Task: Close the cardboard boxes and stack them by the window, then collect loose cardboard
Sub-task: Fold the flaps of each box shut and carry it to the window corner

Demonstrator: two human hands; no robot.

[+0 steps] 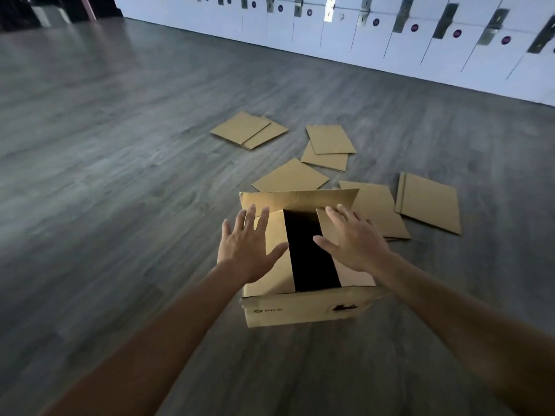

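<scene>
A person reaches with both bare arms over a cardboard box [300,310] standing on a grey wood-grain floor [120,175]. The left hand [249,247] lies with fingers [240,219] spread and straight on the box's left flap [274,235], holding nothing. The right hand [354,241], fingers likewise splayed flat, rests on the right flap [351,276]. Between the two flaps a dark gap [309,256] shows the box not yet closed; the far flap [300,199] stands tilted up behind the fingertips. Just beyond the box, loose cardboard sheets [289,177] lie scattered flat on the floor, some overlapping, two at the right near the box. A row of white lockers [390,46] with round numbered tags lines the far wall.
</scene>
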